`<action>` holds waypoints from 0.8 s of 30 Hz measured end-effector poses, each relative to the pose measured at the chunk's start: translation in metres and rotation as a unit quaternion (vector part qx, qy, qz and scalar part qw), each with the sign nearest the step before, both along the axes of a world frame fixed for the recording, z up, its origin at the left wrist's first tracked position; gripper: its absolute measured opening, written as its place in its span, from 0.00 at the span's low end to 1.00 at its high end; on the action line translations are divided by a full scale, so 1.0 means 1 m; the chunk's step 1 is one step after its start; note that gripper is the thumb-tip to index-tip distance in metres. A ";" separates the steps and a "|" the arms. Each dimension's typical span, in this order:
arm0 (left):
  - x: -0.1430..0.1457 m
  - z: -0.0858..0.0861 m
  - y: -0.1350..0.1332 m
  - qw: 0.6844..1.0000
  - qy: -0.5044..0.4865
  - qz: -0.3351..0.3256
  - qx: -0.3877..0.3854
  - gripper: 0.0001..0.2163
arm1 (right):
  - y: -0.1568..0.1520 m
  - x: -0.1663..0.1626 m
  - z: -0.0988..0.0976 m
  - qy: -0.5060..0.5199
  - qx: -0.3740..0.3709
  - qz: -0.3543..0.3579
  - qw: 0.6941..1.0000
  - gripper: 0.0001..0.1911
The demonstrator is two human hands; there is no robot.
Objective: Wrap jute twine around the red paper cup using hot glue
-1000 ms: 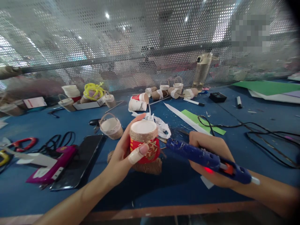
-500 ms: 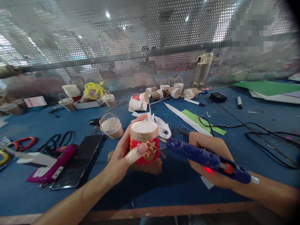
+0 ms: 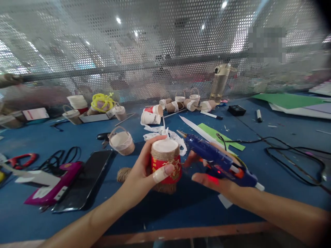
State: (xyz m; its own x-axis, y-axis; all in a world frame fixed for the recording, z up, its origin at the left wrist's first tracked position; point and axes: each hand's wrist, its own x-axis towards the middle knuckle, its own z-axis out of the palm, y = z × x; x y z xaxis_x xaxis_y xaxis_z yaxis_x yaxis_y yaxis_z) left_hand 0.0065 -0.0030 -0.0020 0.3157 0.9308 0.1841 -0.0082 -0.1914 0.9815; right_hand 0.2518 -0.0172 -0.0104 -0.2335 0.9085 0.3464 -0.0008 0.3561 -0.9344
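Note:
In my left hand (image 3: 148,174) is a red paper cup (image 3: 165,165) with gold print. Jute twine is wound in a band below its white top face. My left thumb, wearing a light bandage, presses on its front. My right hand (image 3: 219,172) has a blue hot glue gun (image 3: 212,151) with a lit red light. Its nozzle points up and left, apart from the cup. The right thumb and a finger reach towards the cup's right side. A roll of twine (image 3: 124,174) lies behind my left hand, partly hidden.
A small twine-covered basket (image 3: 122,142) stands left of the cup. A black phone (image 3: 85,182) and a purple box (image 3: 55,184) lie further left. White ribbon (image 3: 182,143) lies behind the cup. Several little baskets and a bottle (image 3: 219,82) stand near the mesh screen. A black cord (image 3: 284,141) trails rightward.
The glue gun's nozzle has come off the twine band and tilted upward. My right thumb and finger have opened towards the cup. The cup has shifted slightly right and down in view.

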 end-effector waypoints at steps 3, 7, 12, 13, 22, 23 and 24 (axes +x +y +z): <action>0.002 0.000 -0.001 0.998 0.038 0.019 0.038 0.26 | -0.001 -0.008 -0.005 0.041 0.007 0.014 0.999 0.23; 0.005 0.000 -0.002 0.995 0.065 0.029 0.064 0.26 | -0.001 -0.012 -0.010 0.045 -0.001 0.013 0.999 0.19; 0.006 -0.002 -0.003 0.995 0.064 0.028 0.075 0.27 | -0.002 -0.009 -0.003 -0.002 0.066 -0.035 0.997 0.11; 0.006 -0.003 -0.003 0.994 0.065 0.027 0.078 0.28 | -0.002 -0.009 -0.002 -0.015 0.076 -0.042 0.996 0.10; 0.004 0.002 -0.004 0.985 0.106 0.025 0.132 0.19 | 0.000 -0.005 -0.011 -0.026 0.086 -0.044 0.995 0.11; 0.004 0.003 -0.005 0.986 0.106 0.025 0.130 0.19 | 0.000 -0.005 -0.012 -0.023 0.088 -0.045 0.995 0.11; 0.005 0.004 -0.005 0.986 0.105 0.023 0.126 0.18 | -0.001 -0.004 -0.012 -0.020 0.089 -0.045 0.995 0.10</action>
State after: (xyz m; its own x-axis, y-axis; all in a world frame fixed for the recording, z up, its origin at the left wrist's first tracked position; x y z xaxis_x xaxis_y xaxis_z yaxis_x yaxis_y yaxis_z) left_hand 0.0112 -0.0078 0.0019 0.3303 0.8779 0.3466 0.2041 -0.4250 0.8819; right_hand 0.2475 -0.0178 -0.0229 -0.1701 0.8510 0.4968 0.0740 0.5137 -0.8547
